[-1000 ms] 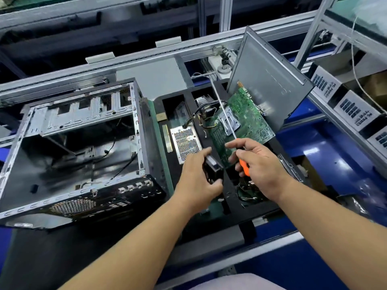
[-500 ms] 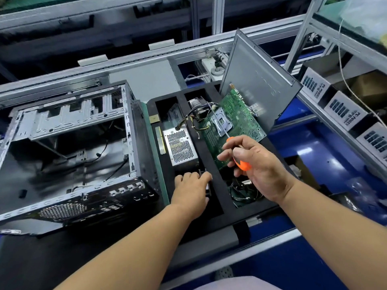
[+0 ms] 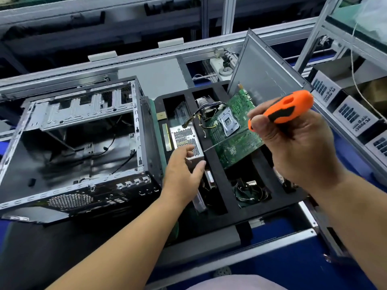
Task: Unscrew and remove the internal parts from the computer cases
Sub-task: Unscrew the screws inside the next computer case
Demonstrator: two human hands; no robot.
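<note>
From the head camera, the right hand (image 3: 301,143) grips an orange screwdriver (image 3: 287,107) above the green motherboard (image 3: 234,143) in the black tray (image 3: 215,164). The left hand (image 3: 184,174), fingers relaxed, hovers beside the power supply (image 3: 185,139); the open computer case (image 3: 79,143) stands left

Single view, head-worn, wide-angle. Looks forward and steeply down onto the surface (image 3: 31,258) from the person's side. Landmark: open computer case (image 3: 79,147), left of centre, its open side up toward the lens. Right of the case, the black sorting tray (image 3: 215,164). Both forearms enter from the bottom edge; the right hand (image 3: 297,143) is very near the lens and looms large. Straight rails beyond the case bow with lens distortion.
</note>
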